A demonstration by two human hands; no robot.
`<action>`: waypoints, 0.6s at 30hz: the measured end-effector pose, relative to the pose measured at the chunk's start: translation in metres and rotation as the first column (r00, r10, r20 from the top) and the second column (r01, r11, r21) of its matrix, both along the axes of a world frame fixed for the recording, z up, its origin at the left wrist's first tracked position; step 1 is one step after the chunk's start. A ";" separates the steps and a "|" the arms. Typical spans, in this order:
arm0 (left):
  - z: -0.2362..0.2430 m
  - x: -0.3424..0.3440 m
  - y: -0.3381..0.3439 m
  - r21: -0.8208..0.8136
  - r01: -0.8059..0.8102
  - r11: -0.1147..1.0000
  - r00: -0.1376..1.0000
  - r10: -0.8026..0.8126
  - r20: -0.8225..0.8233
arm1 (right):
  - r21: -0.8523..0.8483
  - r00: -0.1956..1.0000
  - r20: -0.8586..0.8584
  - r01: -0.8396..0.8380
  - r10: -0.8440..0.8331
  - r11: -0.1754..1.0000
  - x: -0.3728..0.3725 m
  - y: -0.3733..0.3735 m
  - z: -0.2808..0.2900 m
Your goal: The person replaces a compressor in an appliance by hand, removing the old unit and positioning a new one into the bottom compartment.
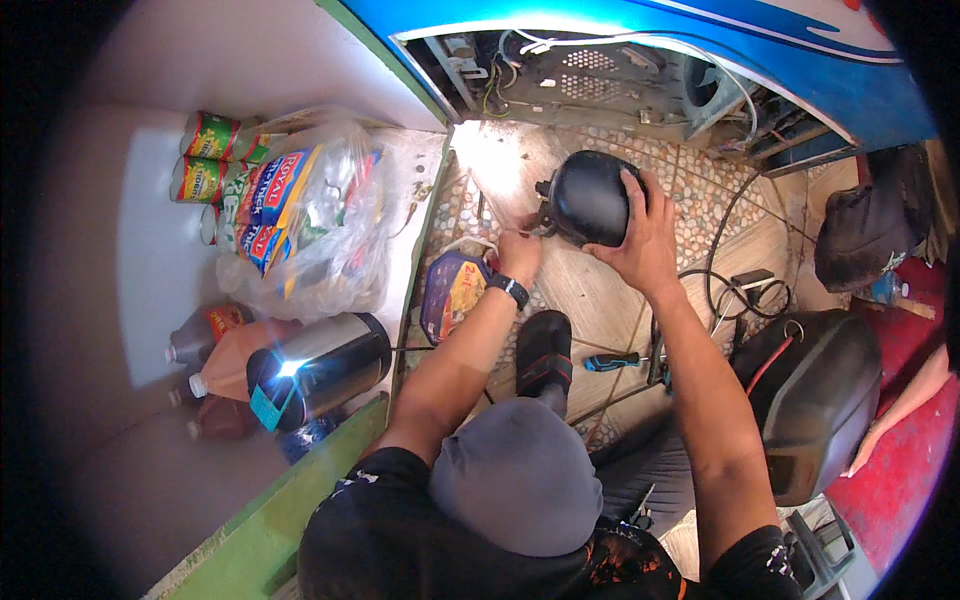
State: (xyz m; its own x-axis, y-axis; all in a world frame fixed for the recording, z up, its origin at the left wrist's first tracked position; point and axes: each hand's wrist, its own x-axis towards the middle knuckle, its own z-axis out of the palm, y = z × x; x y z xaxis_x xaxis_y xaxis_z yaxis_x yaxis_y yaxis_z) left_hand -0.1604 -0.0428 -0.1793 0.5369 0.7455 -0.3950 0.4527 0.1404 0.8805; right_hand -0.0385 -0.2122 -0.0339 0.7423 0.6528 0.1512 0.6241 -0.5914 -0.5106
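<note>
My right hand [645, 235] grips the rounded black compressor [585, 200] from its right side, fingers over the casing. My left hand [518, 255] is closed by the compressor's lower left fittings, on something too small to make out. Just below that hand a purple-and-yellow plastic tub [452, 300] with a white handle rests on the pebble-patterned tile floor [690, 170]. A blue-and-black screwdriver [611, 362] lies beyond my wrists, near a black cable [710, 290].
An open blue appliance [700, 30] with loose wires spans the top. Cans [205, 180], bagged packets [300, 200], bottles and a steel cylinder [330, 350] fill the left ledge [415, 165]. A black padded bag [820, 390] and another person's arm [900, 410] are at right.
</note>
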 end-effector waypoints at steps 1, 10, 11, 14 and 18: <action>0.006 -0.005 -0.007 -0.006 0.010 1.000 1.000 -0.010 0.000 | 0.001 1.000 0.015 0.004 -0.004 1.000 -0.005 -0.003 -0.003; 0.054 -0.037 -0.006 0.103 0.022 0.994 0.994 -0.033 0.105 | 0.117 0.988 -0.023 0.154 -0.153 0.981 -0.029 -0.014 -0.026; 0.050 -0.041 0.005 0.475 0.172 0.863 0.984 -0.172 -0.044 | 0.143 0.975 -0.058 0.219 -0.212 0.965 -0.036 -0.019 -0.035; 0.061 -0.035 0.039 0.442 0.638 0.631 0.768 -0.560 -0.309 | 0.049 0.930 -0.196 0.325 -0.310 0.944 -0.047 -0.033 -0.053; 0.090 -0.019 0.049 0.319 0.836 0.446 0.548 -0.665 -0.507 | 0.016 0.912 -0.306 0.291 -0.273 0.956 -0.036 -0.034 -0.054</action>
